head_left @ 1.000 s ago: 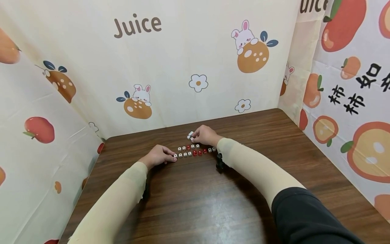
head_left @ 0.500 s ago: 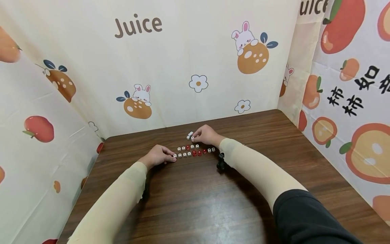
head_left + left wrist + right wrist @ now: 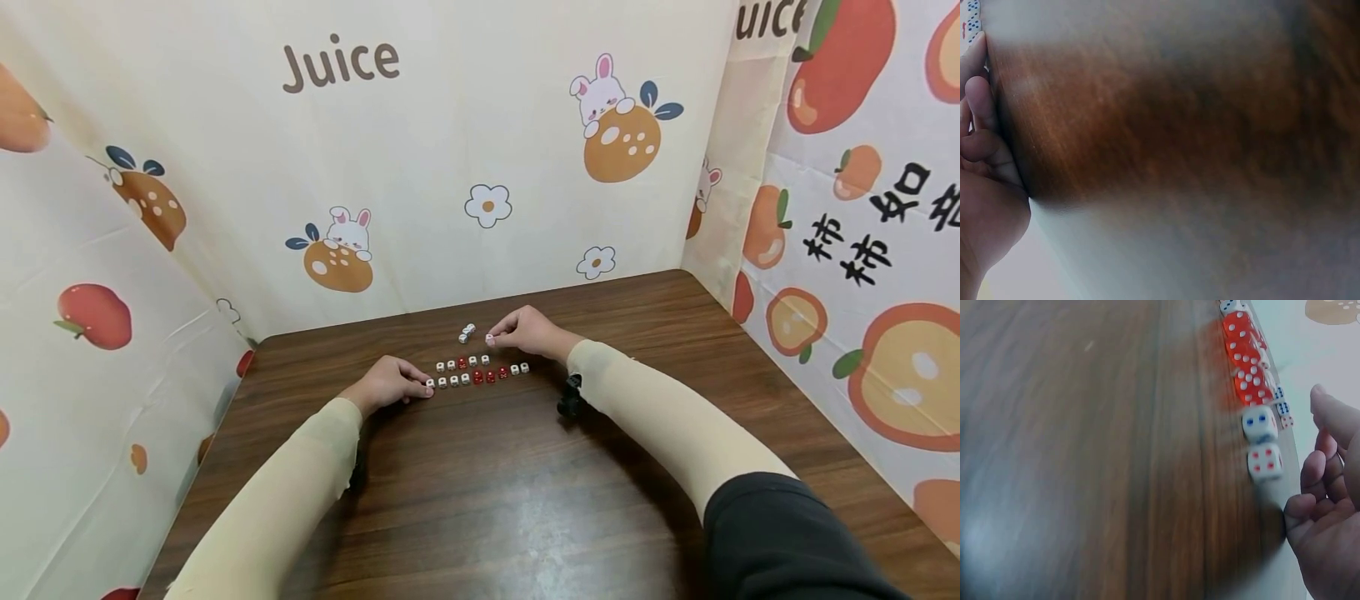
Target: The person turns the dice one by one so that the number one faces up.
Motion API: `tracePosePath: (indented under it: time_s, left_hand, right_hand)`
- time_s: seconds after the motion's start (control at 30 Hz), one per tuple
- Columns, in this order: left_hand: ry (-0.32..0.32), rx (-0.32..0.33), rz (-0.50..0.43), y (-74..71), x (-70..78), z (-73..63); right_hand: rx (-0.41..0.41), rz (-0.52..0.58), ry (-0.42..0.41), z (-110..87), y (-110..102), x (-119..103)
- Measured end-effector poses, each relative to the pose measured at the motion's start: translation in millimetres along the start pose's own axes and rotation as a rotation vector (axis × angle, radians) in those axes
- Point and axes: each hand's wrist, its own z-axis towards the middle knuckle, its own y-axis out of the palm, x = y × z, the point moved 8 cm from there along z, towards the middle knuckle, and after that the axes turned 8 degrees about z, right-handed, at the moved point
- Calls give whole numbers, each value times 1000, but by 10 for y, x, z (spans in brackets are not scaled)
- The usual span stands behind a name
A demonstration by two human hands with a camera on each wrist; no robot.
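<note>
My left hand rests at the left end of the front row of dice, its thumb and index finger pinching the end white die. Further back, my right hand pinches another white die behind the right end of the back row. The front row mixes white dice with red dice. In the shorter back row, one red die sits among white ones. The right wrist view shows the front row's end white die to the left of my right hand; the pinched die is hidden there.
A few loose white dice lie close together behind the back row. The brown wooden table meets a fruit-printed cloth wall at its far edge, with more printed cloth at both sides.
My right hand has moved right, carrying its pinched white die away from the loose white dice. My left hand stays at the front row's left end.
</note>
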Motion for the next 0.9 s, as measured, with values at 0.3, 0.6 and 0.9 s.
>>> tracePosePath:
  time_s: [0.3, 0.6, 0.9]
  left_hand:
    - [-12, -1, 3, 7, -10, 16]
    - [-4, -6, 1, 5, 4, 20]
    - [-3, -7, -7, 3, -9, 21]
  right_hand:
    - [-40, -14, -36, -182, -78, 9]
    - [-68, -114, -75, -187, -16, 25]
    - [-94, -134, -81, -190, 42, 10]
